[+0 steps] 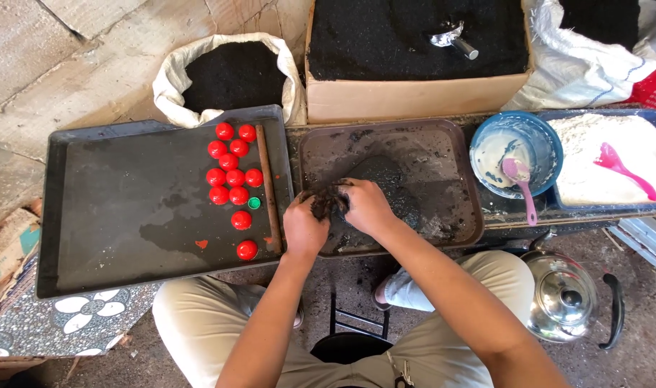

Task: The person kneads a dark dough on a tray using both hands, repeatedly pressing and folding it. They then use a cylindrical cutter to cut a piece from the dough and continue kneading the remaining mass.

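My left hand [304, 228] and my right hand [365, 206] press together around a lump of wet black mixture [326, 204] at the front left of a brown tray [457, 154]. A larger mound of the same black mixture [389, 185] lies in the tray just behind my right hand. Both hands are smeared with it. Left of them, a big dark tray [127, 208] carries several red balls [231, 176] in a loose column near its right side, one small green cap [254, 203] and a thin brown stick [267, 188].
Behind stand a white sack of black powder [232, 75], a cardboard box of black powder [414, 97] with a metal scoop [453, 39], and another sack [593, 65]. Right: a blue bowl [550, 144] with pink spoon [520, 181], a tray of white powder [615, 169], a steel kettle [561, 294].
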